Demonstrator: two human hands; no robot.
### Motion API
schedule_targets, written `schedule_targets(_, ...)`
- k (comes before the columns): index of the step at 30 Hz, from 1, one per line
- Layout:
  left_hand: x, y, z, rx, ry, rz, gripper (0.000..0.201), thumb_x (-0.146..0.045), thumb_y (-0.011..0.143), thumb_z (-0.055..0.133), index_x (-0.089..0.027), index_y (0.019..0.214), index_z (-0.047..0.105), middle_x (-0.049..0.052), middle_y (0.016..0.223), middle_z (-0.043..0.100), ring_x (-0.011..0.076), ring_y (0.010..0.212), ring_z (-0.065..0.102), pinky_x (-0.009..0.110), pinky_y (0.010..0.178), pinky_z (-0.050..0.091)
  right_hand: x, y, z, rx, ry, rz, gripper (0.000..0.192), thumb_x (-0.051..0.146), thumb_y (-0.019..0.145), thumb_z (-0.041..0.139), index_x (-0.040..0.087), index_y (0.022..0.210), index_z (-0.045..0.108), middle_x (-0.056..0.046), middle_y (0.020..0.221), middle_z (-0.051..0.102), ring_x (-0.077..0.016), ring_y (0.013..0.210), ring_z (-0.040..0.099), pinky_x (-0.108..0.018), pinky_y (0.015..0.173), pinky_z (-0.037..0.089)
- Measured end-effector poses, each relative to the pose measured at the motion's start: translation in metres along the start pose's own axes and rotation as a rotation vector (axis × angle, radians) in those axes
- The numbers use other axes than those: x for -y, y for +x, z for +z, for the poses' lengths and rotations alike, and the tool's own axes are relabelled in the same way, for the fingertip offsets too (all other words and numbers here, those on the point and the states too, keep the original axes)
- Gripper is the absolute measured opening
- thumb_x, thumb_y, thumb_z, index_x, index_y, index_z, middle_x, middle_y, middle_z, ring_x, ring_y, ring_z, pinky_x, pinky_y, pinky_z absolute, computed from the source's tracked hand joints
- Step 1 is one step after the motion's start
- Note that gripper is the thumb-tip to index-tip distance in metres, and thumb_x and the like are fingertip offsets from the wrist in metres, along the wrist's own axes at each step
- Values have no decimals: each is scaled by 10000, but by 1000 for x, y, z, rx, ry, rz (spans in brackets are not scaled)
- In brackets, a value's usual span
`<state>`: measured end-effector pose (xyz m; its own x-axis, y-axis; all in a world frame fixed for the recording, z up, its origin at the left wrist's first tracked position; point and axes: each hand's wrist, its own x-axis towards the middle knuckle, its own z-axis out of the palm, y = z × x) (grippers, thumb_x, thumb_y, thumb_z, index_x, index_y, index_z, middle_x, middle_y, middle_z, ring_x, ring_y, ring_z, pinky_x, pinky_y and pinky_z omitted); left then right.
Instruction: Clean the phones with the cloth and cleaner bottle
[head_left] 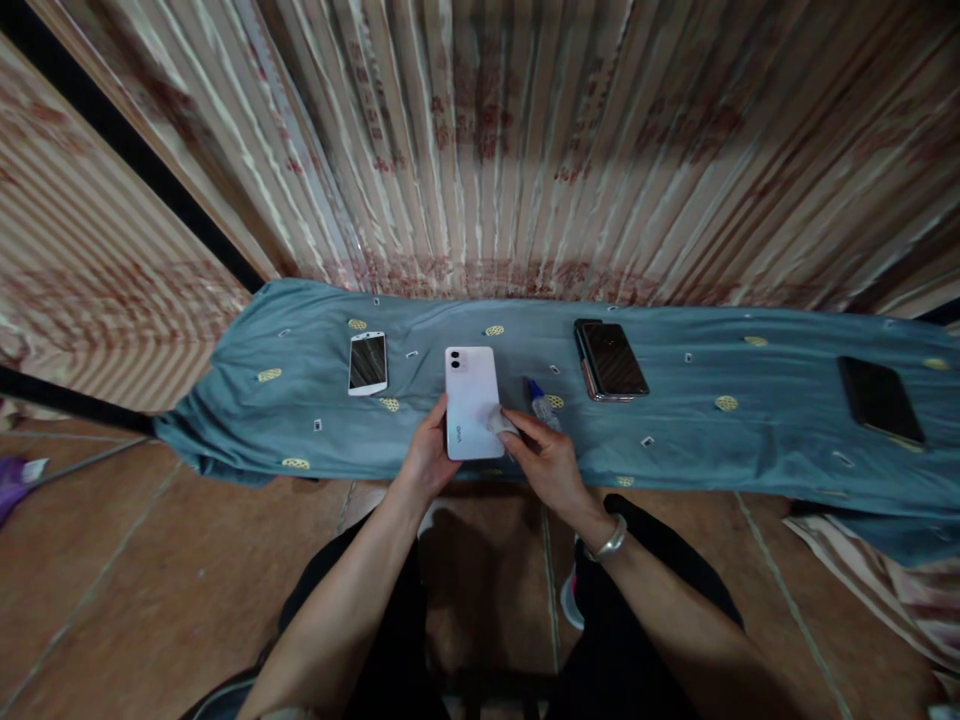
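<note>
A pale pinkish-white and light-blue smartphone point(471, 395) is held back side up, its two camera lenses at the far left corner. My left hand point(433, 450) grips its left edge near the bottom. My right hand point(546, 455) pinches a small whitish wipe point(501, 422) against the lower right of the phone's back. Just beyond the right hand lies a small clear bottle with a blue top point(541, 402); the hand partly covers it.
A blue-green cloth point(442, 318) covers the long narrow surface. On it lie a white phone point(367, 363) at left, stacked dark phones point(613, 360) right of centre, and a black device point(881, 398) far right. Striped curtains point(487, 150) hang behind; dark poles point(135, 140) stand left.
</note>
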<state>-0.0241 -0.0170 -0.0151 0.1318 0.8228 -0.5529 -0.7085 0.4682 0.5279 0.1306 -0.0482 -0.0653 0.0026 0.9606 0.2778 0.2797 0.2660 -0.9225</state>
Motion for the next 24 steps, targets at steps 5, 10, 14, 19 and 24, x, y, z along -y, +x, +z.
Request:
schedule_targets(5,12,-3,0,44,56,-11,305,-259,967,440,-91,982,695,60,746,746,163,619,678,295,743,557,-5,11,-5,-93,-81,-11,304,350,884,615,254,1155,717,-54,1188,729,-236,1104,680,-414,994,543)
schedule_targets(10,20,-6,1,67,91,-18,271,-222,958,457,-105,1000,697,47,763,740,145,629,664,270,747,539,-12,23,-12,-153,-156,-50,332,365,898,583,215,1167,708,-89,1192,724,-251,1130,669,-428,1017,523)
schedule_targets(14,25,-8,0,58,101,-37,250,-198,954,465,-117,964,701,36,789,738,125,636,656,248,751,529,-16,30,-18,-162,-272,-136,370,363,928,523,177,1206,681,-132,1217,703,-272,1160,646,-470,1044,498)
schedule_targets(19,31,-6,-2,94,98,-31,199,-189,925,514,-129,957,702,38,869,743,122,678,662,252,772,526,-18,34,-23,-144,-441,-224,397,338,971,441,175,1284,624,-137,1325,632,-269,1247,576,-500,1099,445)
schedule_targets(24,35,-4,-6,152,143,-12,159,-234,877,601,-131,949,698,37,829,734,140,685,659,267,752,529,-18,34,-23,-93,-528,-299,423,272,978,387,125,1316,593,-165,1392,567,-270,1316,504,-502,1129,417)
